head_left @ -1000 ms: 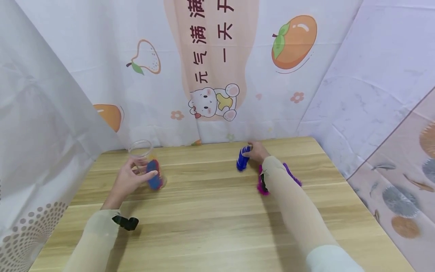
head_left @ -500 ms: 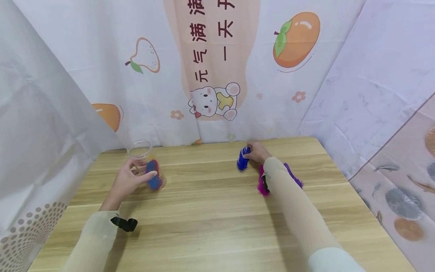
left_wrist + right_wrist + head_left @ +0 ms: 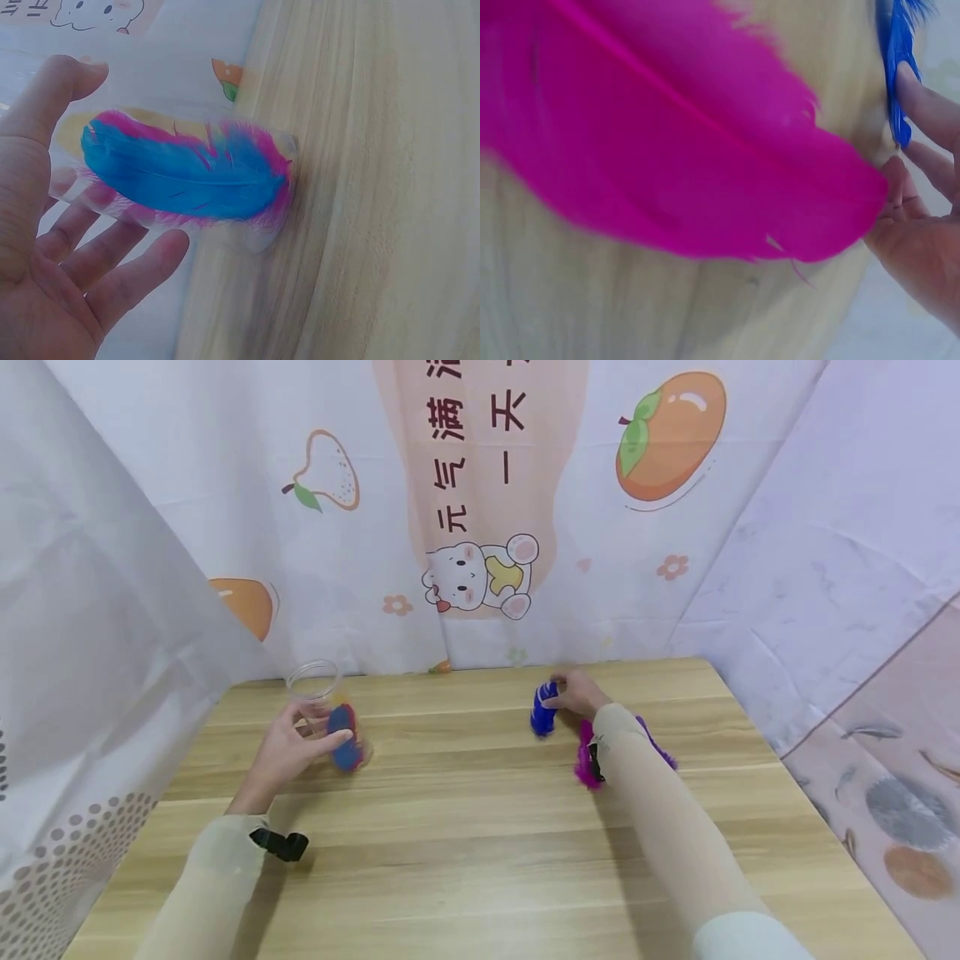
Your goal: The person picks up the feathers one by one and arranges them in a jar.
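Note:
My left hand (image 3: 288,752) holds a clear plastic cup (image 3: 315,681) tilted on the wooden table (image 3: 465,843), thumb across its front. A blue feather (image 3: 180,176) and pink feathers lie inside the cup (image 3: 255,225), between the thumb and fingers of my left hand (image 3: 45,285). My right hand (image 3: 577,693) pinches a dark blue feather (image 3: 542,714) near the table's far edge. In the right wrist view the fingertips (image 3: 919,101) press that blue feather (image 3: 896,52). A magenta feather (image 3: 583,764) lies under my right forearm and fills the right wrist view (image 3: 667,135). A purple feather (image 3: 660,747) lies just right of the arm.
Printed cloth walls (image 3: 480,527) close in the table at the back, left and right. A black strap (image 3: 281,843) sits on my left wrist. Bare wood lies between the two hands and toward the near edge.
The head view has shifted slightly. Both hands, the cup and the feathers stay where they were.

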The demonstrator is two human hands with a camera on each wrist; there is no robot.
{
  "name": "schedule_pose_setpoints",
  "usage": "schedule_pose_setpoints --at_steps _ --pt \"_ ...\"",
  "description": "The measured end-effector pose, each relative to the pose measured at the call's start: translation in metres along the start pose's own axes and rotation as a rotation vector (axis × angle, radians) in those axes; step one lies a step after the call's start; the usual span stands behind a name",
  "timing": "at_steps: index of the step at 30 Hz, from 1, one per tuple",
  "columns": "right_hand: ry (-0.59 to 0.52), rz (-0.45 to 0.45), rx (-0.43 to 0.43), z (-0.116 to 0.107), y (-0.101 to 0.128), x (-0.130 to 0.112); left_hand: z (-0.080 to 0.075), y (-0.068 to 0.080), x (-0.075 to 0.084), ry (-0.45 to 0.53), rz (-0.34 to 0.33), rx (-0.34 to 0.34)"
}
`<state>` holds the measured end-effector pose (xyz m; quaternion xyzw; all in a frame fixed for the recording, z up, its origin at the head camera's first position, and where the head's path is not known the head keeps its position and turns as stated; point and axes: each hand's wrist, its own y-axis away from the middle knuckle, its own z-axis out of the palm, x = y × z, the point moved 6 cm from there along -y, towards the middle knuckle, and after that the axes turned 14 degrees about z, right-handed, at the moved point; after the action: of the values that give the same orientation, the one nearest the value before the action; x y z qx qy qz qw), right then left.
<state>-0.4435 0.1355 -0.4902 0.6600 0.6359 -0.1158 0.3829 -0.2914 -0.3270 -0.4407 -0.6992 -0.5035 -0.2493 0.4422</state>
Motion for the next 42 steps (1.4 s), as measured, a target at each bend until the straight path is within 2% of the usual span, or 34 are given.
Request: schedule_pose_setpoints --at_steps 8,18,24,32,39,42 --pt "-0.077 0.03 -0.112 0.0036 0.0018 -0.0046 -0.0023 0.0019 -0.0016 -0.018 -0.005 0.011" --pt "-0.078 -0.015 -0.138 0.0067 0.0044 -0.0057 -0.0013 0.0021 -0.0004 -0.018 -0.002 0.001" --pt "-0.1 0.007 -0.171 0.007 0.0065 -0.0042 -0.0003 0.0019 -0.0003 -0.022 -0.007 0.001" --pt "-0.075 0.014 -0.151 0.0061 0.009 -0.0035 0.0005 -0.0001 -0.0009 -0.021 -0.003 -0.002" --pt "0.059 -0.002 -0.059 0.0045 0.009 -0.0078 -0.0003 -0.0003 0.001 -0.031 0.003 -0.002" --pt "0.081 0.002 -0.06 0.0052 0.0076 -0.0078 -0.0001 0.0001 0.0017 -0.022 0.001 -0.003"
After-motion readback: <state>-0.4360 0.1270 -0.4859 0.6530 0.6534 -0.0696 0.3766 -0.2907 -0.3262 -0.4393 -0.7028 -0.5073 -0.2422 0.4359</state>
